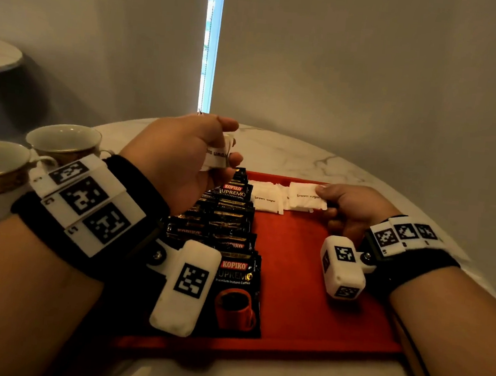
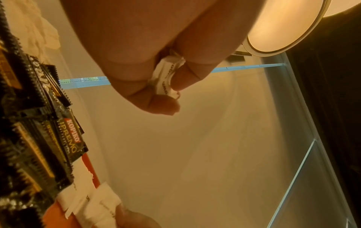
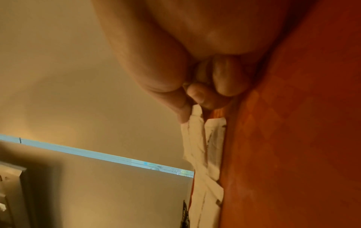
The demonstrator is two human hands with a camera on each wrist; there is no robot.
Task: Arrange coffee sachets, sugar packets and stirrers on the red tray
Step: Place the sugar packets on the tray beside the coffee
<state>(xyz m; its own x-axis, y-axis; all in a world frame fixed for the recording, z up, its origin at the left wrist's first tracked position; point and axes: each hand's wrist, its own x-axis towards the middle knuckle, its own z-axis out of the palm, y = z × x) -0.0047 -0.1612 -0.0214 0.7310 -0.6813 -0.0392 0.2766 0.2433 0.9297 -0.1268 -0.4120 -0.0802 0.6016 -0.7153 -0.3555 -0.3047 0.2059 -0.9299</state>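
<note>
At the far edge of the red tray (image 1: pixel 307 284), we found the right hand (image 1: pixel 350 210) pinching a brown sugar packet (image 1: pixel 306 198) beside another; the left hand (image 1: pixel 183 157) gripped spare packets (image 1: pixel 217 154) above the Kopiko sachets (image 1: pixel 232 216). We judged a loosened grip would scatter them over that row.

Both hands hold sugar packets (image 1: pixel 306 198) over tray (image 1: pixel 307 284).

Left wrist camera (image 1: pixel 184 284) hides some coffee sachets (image 1: pixel 229 216).
</note>
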